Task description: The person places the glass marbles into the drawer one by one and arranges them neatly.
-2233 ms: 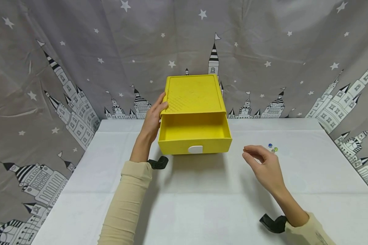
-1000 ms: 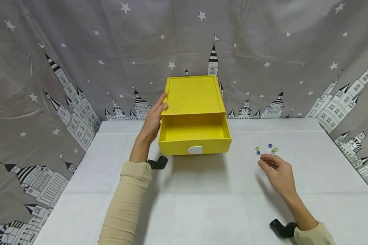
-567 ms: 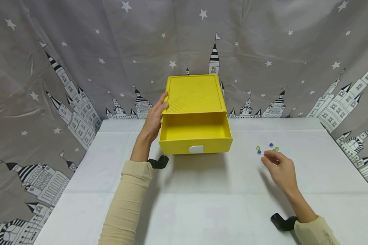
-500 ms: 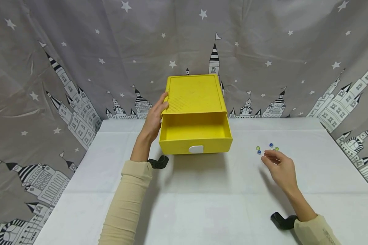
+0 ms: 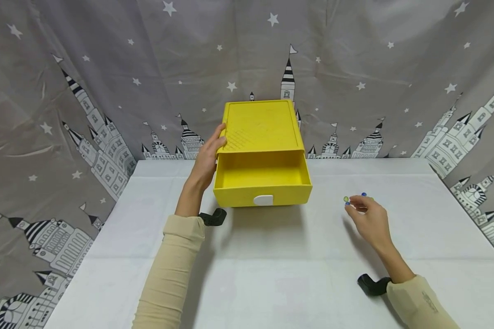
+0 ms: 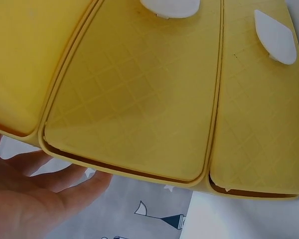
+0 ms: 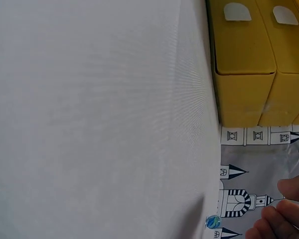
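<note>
Grey curtain (image 5: 255,59) w/ white stars and b&w castles fills the upper half of the frame; white tabletop (image 5: 288,274) runs across the lower half. Centre of frame: yellow drawer box (image 5: 259,125), top drawer (image 5: 238,197) pulled out, plain white handle (image 5: 263,200) on its front. L wrist cam gives us two more drawer fronts (image 6: 134,94), waffle-patterned, white handles on those too. L hand (image 5: 205,160) is on the box's L side, fingers fairly straight, resting against it. Over to the R of frame: R hand (image 5: 368,221) is above the tabletop, thumb and index curved toward each other w/ a narrow gap, tips right by a blue marble (image 5: 347,204); can't tell if they touch it. Yellow-green marble (image 5: 346,199) sits just above that one, 2nd blue marble (image 5: 364,194) just beyond the knuckles. R wrist cam catches a blue-and-white swirl marble (image 7: 213,222), bottom of view; can't tell which. Beige sleeves (image 5: 170,274) on both arms; small dark print (image 5: 430,301) on the R one, bottom R, too tiny to read.
</note>
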Motion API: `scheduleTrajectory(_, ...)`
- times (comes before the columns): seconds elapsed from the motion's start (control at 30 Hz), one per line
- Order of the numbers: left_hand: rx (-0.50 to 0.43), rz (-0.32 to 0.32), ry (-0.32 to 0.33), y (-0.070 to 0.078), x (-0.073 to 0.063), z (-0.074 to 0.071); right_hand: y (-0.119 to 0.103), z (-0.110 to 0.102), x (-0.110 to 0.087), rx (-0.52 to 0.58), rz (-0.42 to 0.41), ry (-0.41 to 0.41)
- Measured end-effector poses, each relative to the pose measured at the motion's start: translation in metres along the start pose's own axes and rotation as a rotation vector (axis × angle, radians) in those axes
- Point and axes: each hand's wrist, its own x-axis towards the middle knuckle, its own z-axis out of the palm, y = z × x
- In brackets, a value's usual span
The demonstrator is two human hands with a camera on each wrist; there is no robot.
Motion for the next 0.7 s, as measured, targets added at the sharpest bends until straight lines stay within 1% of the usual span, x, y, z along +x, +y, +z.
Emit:
scheduleTrajectory(0.27, -0.001, -0.015, -0.002, 0.0, 0.0, -0.001, 0.003, 0.006, 0.008, -0.023, 0.015, -0.032)
scheduleTrajectory(0.5, -0.001, -0.012, 0.001, 0.0, 0.0, 0.0, 0.007, 0.009, 0.014, -0.08, 0.006, -0.039)
scheduleTrajectory(0.7, -0.003, -0.014, 0.004, 0.001, -0.001, 0.0, 0.016, 0.011, 0.015, -0.109, 0.052, -0.078)
